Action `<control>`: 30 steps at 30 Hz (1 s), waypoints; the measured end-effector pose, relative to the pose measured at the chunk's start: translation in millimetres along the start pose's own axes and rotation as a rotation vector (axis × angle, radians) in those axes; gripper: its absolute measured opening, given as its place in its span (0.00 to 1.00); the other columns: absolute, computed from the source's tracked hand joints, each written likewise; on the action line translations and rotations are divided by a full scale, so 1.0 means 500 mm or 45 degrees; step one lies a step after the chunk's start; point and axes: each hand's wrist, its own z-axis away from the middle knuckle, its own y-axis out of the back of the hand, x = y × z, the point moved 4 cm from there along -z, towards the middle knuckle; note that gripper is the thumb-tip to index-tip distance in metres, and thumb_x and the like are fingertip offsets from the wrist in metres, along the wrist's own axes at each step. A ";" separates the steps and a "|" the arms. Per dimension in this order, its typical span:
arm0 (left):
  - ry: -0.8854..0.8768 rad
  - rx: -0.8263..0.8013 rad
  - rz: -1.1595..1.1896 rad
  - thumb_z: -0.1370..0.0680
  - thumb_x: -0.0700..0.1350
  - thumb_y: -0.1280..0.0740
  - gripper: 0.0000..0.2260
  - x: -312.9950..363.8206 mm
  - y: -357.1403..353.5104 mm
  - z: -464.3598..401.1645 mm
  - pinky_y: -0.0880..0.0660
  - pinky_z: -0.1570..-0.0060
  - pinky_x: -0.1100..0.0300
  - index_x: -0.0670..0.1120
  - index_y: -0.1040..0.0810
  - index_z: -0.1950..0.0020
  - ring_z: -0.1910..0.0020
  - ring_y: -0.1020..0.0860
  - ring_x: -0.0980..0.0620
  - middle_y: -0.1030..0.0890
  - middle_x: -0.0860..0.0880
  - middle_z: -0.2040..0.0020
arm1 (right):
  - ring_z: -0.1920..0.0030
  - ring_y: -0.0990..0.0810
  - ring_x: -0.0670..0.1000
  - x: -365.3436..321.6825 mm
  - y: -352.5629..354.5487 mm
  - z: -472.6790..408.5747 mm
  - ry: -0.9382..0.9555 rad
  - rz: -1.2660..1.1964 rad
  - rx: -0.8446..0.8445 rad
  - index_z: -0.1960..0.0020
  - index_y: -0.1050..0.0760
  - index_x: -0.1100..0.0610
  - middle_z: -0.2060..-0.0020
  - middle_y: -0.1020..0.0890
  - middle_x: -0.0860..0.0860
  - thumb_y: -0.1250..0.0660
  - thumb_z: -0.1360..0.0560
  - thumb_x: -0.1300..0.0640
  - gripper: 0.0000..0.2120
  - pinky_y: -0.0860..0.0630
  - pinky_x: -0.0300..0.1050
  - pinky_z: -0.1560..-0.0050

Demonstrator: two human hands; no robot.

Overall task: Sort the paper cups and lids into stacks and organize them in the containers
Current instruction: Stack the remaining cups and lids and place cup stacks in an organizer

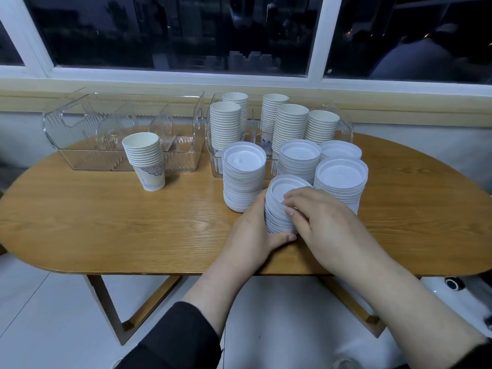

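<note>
Lid stack (285, 206) sat on the bench (106, 222) nr front edge, betw. two taller lid stacks, w/ left hand (253, 235) cupped round its side and right hand (322, 222) curled over its top, prob. squaring it up before lifting.

— Any legible text, labels or numbers?

— None I can read. The lone cup stack (145, 161) on my desk (106, 225) carries a blue printed pattern and a faint vertical mark, too small to tell whether it is lettering.
</note>
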 end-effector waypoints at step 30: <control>0.099 0.032 0.153 0.21 0.46 0.36 0.22 -0.001 0.054 0.036 0.28 0.31 0.57 0.56 0.27 0.27 0.33 0.25 0.62 0.21 0.59 0.34 | 0.38 0.23 0.51 -0.021 0.011 -0.021 0.021 0.169 -0.163 0.44 0.19 0.59 0.43 0.17 0.53 0.37 0.19 0.54 0.12 0.50 0.34 0.29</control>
